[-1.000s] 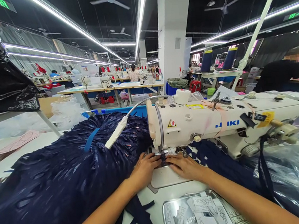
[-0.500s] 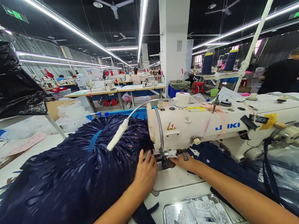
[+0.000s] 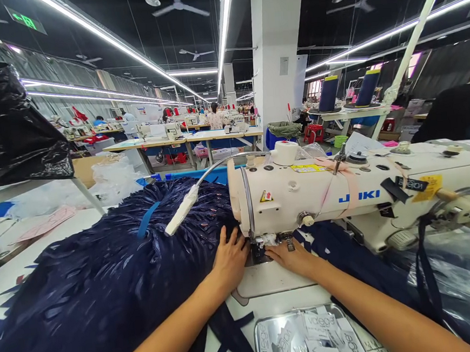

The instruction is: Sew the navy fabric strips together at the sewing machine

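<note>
A cream JUKI sewing machine (image 3: 285, 191) stands in front of me, with a small dark piece of fabric (image 3: 259, 254) under its presser foot. My left hand (image 3: 230, 260) lies open on the left of the foot, fingers spread, beside a big heap of navy fabric strips (image 3: 115, 261). On the other side, my right hand (image 3: 292, 259) rests open with its fingers stretched towards the foot. Its fingertips are close to the dark piece; whether they press on it I cannot tell. More navy fabric (image 3: 347, 254) lies behind my right hand.
A metal tray (image 3: 256, 339) of printed labels sits at the table's front. A flexible lamp (image 3: 183, 210) leans over the heap. Clear plastic (image 3: 467, 288) lies at the right, a black plastic bag (image 3: 15, 128) hangs at the left. A person in black (image 3: 453, 107) sits at the far right.
My left hand lifted off the plate beside the foot and spread onto the fabric at the left. My right fingers drew back, then moved near the foot again. The view shifted slightly.
</note>
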The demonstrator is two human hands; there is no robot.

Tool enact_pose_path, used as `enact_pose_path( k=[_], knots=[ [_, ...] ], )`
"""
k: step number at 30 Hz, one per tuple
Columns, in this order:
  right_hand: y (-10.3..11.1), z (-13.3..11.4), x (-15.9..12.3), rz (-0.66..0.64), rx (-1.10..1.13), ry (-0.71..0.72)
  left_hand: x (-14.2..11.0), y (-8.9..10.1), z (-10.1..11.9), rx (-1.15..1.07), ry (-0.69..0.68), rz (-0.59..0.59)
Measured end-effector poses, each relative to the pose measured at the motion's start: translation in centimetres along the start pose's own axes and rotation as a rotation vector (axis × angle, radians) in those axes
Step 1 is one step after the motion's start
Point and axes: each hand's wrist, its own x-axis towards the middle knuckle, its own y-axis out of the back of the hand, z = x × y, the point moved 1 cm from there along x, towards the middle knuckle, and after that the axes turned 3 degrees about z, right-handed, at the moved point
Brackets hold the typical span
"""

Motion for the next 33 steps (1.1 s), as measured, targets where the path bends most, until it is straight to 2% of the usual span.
enact_pose_path(
  k=[7,13,20,25,33],
  knots=[
    [-0.2,-0.4,-0.1,0.030,-0.054,0.029,-0.1,0.1,0.0,-0.015,-0.013,-0.012],
    [-0.3,-1.1,-0.1,0.000,-0.122,-0.043,0.3,0.0,-0.2,-0.031,-0.016,0.003],
    [-0.5,-1.9,0.0,-0.044,-0.165,-0.141,1.0,-0.1,-0.4,-0.061,-0.008,-0.034],
    [-0.6,-2.2,-0.2,0.005,-0.212,-0.166,1.2,0.5,-0.2,-0.065,-0.004,-0.065],
    [-0.3,-2.3,0.6,-0.051,-0.124,-0.201,1.5,0.4,0.0,-0.067,0.017,-0.064]
  ],
)
